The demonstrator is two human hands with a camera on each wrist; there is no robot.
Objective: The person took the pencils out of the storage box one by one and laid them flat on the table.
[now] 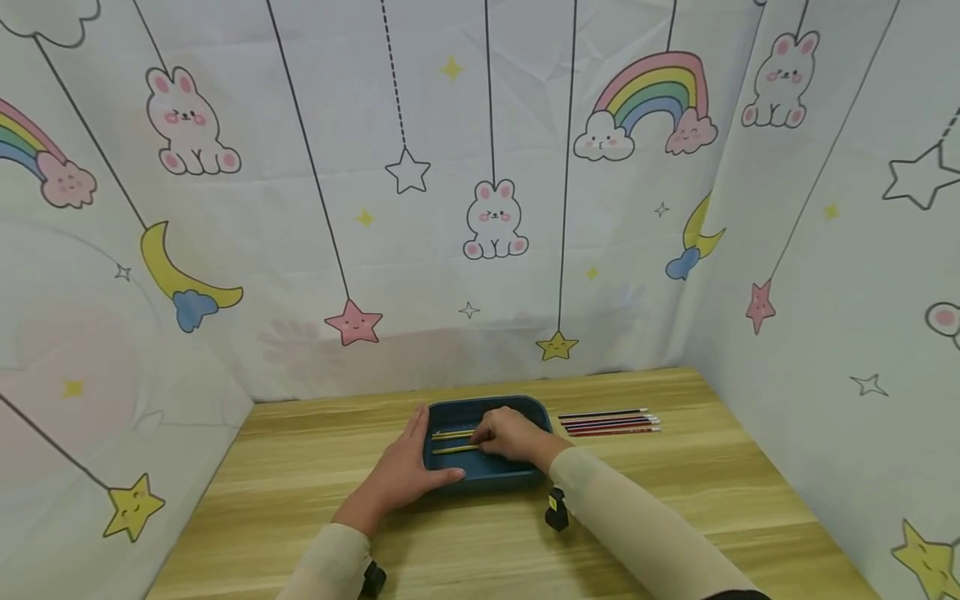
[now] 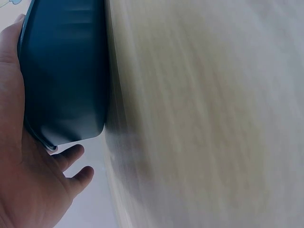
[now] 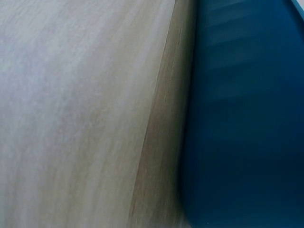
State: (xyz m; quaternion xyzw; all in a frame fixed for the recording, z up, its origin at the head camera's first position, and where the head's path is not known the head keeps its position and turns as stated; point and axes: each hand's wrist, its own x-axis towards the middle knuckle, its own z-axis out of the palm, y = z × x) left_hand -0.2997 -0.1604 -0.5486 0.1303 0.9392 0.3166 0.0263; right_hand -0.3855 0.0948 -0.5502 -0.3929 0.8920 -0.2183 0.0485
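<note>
A dark blue rectangular bin (image 1: pixel 487 481) stands on the table, with its outer wall (image 2: pixel 66 80) close in the left wrist view. My left hand (image 1: pixel 405 467) rests at its left end, fingers straight along the side and thumb over the front rim. In the left wrist view two of that hand's fingers (image 2: pixel 78 179) stick out past the corner, off the wall. Inside the bin lie a few yellow pencils (image 1: pixel 450 435). My right hand (image 1: pixel 513 435) reaches in, curled fingers pinching the end of the nearest yellow pencil (image 1: pixel 453 450). The right wrist view shows only bin wall and table.
Right of the bin, several dark and red pencils (image 1: pixel 611 422) with white ends lie side by side. The wood-grain table (image 1: pixel 315 450) meets white patterned cloth (image 1: pixel 420 275) at the back and sides. A small black device (image 1: pixel 557 508) hangs under the right wrist.
</note>
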